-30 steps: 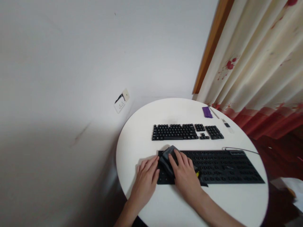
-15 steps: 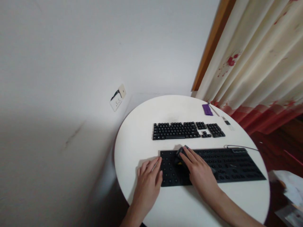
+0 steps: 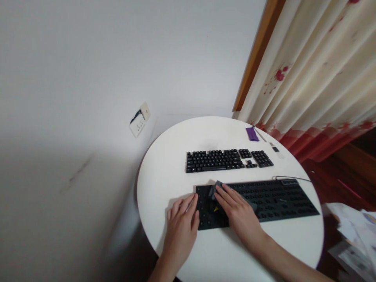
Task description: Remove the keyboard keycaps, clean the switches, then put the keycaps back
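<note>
A black keyboard base, its keycaps off so that small switch stems show, lies across the near part of the white round table. My right hand presses a dark grey cloth with a yellow patch onto the left part of this base. Most of the cloth is hidden under the palm and fingers. Against the base's left edge rests my left hand, fingers stretched out and fingertips touching the edge. Behind the base, loose black keycaps are laid out in keyboard order.
At the table's far right lie a purple cloth or pouch, a thin stick-like tool and a small brush-like item. A cable runs off the base's back. Wall sockets are at left, curtains at right.
My right hand and the cloth have shifted slightly over the base, and more of the cloth shows above the fingers. The left hand stays at the edge. The view has turned slightly right.
</note>
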The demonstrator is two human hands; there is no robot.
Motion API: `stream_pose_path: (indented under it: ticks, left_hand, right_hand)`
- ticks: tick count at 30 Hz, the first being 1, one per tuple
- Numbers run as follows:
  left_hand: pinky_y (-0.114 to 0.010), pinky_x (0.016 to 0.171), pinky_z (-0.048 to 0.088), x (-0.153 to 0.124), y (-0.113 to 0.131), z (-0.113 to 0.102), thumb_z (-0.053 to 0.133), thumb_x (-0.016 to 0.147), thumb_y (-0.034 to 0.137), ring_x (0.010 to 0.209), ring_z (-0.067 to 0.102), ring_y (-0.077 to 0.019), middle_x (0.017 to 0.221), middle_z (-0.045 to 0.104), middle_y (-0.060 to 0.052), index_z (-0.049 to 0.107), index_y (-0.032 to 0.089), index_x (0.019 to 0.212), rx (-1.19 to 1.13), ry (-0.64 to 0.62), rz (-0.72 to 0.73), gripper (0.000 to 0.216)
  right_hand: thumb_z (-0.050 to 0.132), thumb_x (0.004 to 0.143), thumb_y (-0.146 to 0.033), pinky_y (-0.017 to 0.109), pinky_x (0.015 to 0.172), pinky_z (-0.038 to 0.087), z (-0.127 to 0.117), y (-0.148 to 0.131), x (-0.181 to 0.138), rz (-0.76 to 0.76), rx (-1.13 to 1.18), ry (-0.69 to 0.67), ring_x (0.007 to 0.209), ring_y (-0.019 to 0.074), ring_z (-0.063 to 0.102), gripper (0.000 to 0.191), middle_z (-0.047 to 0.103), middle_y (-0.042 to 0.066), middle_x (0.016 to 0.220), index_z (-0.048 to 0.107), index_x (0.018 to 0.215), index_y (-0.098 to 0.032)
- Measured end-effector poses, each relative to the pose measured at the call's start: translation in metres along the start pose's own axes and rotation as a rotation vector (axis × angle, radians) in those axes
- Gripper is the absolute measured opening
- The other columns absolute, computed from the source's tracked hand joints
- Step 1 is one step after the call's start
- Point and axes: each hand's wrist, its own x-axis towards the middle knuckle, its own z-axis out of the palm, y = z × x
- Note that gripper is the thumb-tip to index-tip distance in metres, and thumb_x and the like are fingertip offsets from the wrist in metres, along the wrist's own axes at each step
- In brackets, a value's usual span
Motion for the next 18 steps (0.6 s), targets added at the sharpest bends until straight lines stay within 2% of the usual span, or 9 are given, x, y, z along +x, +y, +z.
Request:
stream_pose_path:
  ticks: [3, 5, 9, 13, 15, 18]
  left_hand:
    - [-0.046, 0.099, 0.043, 0.001, 0.000, 0.000, 0.048, 0.096, 0.018, 0.119, 0.049, -0.0259, 0.137, 0.059, -0.004, 0.051, 0.025, 0.140, -0.002, -0.006, 0.000, 0.045]
    - [-0.046, 0.100, 0.042, 0.001, 0.000, 0.000, 0.048, 0.096, 0.018, 0.120, 0.049, -0.0257, 0.138, 0.058, -0.004, 0.051, 0.025, 0.141, -0.010, -0.013, 0.002, 0.045]
    - [-0.046, 0.100, 0.042, 0.001, 0.000, 0.000, 0.049, 0.096, 0.018, 0.120, 0.048, -0.0257, 0.138, 0.059, -0.004, 0.052, 0.024, 0.139, -0.026, -0.006, -0.003, 0.044]
    - [-0.045, 0.100, 0.043, 0.001, 0.001, -0.001, 0.051, 0.092, 0.013, 0.119, 0.049, -0.0253, 0.137, 0.059, -0.003, 0.055, 0.024, 0.136, -0.031, -0.012, -0.011, 0.046]
    - [-0.045, 0.100, 0.043, 0.000, 0.002, -0.001, 0.051, 0.092, 0.013, 0.119, 0.049, -0.0254, 0.137, 0.059, -0.003, 0.055, 0.024, 0.137, -0.029, -0.010, -0.015, 0.046]
    - [-0.046, 0.100, 0.043, 0.000, 0.002, -0.001, 0.050, 0.094, 0.016, 0.118, 0.049, -0.0258, 0.136, 0.060, -0.004, 0.053, 0.024, 0.138, -0.036, 0.004, -0.017, 0.045]
  right_hand:
    - [0.039, 0.067, 0.012, 0.047, 0.108, 0.047, -0.008, 0.022, -0.015, 0.074, -0.034, 0.006, 0.135, 0.0273, 0.047, 0.073, 0.053, 0.007, 0.145, 0.060, 0.133, -0.014]
    - [0.038, 0.065, 0.012, 0.047, 0.107, 0.049, -0.012, 0.025, -0.017, 0.114, -0.031, 0.024, 0.134, 0.0279, 0.049, 0.074, 0.055, 0.008, 0.142, 0.062, 0.131, -0.013]
    - [0.039, 0.066, 0.011, 0.044, 0.110, 0.046, -0.011, 0.001, 0.001, 0.117, 0.046, 0.075, 0.135, 0.0253, 0.048, 0.073, 0.057, 0.009, 0.141, 0.061, 0.131, -0.012]
    - [0.043, 0.072, 0.009, 0.044, 0.112, 0.043, -0.003, -0.032, 0.018, -0.092, 0.124, 0.032, 0.138, 0.0258, 0.044, 0.068, 0.053, 0.008, 0.145, 0.058, 0.134, -0.012]
    - [0.043, 0.073, 0.009, 0.047, 0.112, 0.043, -0.002, -0.033, 0.016, -0.109, 0.127, 0.006, 0.138, 0.0265, 0.043, 0.066, 0.053, 0.006, 0.145, 0.060, 0.132, -0.014]
    - [0.041, 0.071, 0.011, 0.049, 0.111, 0.043, -0.009, -0.015, 0.005, -0.012, 0.107, -0.006, 0.138, 0.0265, 0.044, 0.068, 0.054, 0.004, 0.144, 0.064, 0.128, -0.018]
